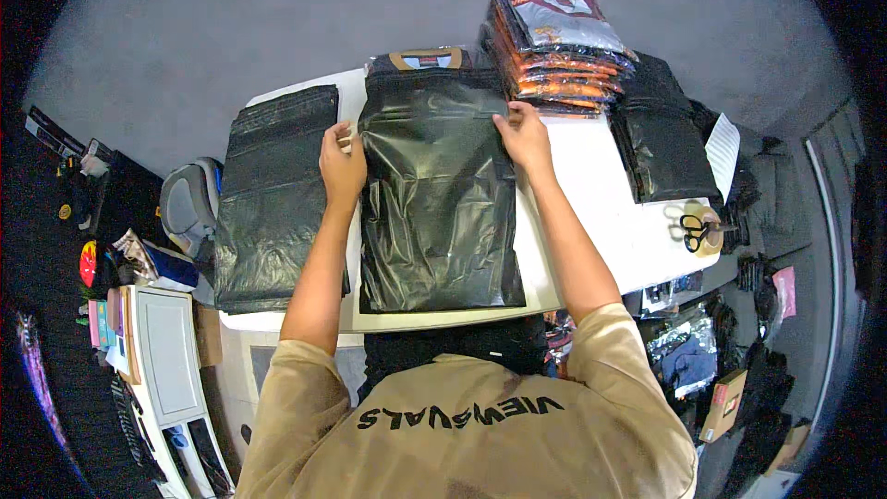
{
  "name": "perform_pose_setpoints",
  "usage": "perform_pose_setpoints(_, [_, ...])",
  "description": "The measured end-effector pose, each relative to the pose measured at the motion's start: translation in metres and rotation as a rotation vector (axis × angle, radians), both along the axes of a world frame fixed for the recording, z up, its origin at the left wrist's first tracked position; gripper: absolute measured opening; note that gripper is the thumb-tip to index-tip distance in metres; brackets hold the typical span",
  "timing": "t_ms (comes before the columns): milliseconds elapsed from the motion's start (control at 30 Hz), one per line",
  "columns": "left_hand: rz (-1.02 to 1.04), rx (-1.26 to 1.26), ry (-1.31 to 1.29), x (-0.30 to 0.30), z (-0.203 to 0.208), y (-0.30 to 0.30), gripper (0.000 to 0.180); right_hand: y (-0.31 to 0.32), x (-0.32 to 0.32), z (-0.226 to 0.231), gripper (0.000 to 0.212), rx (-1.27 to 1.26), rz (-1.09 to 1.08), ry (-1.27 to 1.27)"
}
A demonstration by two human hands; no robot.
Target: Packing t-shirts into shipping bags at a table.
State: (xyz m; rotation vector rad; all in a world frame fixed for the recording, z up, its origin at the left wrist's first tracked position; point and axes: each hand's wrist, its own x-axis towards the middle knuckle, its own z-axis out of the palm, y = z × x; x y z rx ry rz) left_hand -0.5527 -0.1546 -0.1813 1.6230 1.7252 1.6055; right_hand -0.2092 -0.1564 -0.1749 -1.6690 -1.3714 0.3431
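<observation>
A glossy black plastic bag (439,212) lies flat in the middle of the white table, its long sides running away from me. At its far end shows a folded garment with a tan-trimmed collar (425,59). My right hand (527,140) pinches the bag's upper right edge between thumb and fingers. Close beside the upper left edge is my left hand (342,166), its fingers loosely bent and apart, holding nothing that I can see. Left of that hand lies a stack of flat black plastic bags (277,203).
Clear-wrapped folded garments (564,46) rise in a tall stack at the table's far right. More black bags (670,148) lie further right, near black scissors (693,233) and a tape roll (711,233). A grey chair (188,203) and white cabinet (171,351) stand to the left.
</observation>
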Motion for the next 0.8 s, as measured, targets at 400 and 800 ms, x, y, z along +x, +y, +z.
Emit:
perform_pose_setpoints(400, [-0.323,-0.132,0.382,0.024,0.031,-0.182,0.038,-0.195,-0.015,0.001,0.054,-0.073,0.069,0.286])
perform_pose_setpoints(800, [-0.085,-0.475,0.445,0.01,0.025,-0.203,0.037,-0.205,-0.015,-0.001,0.028,-0.291,0.133,0.072])
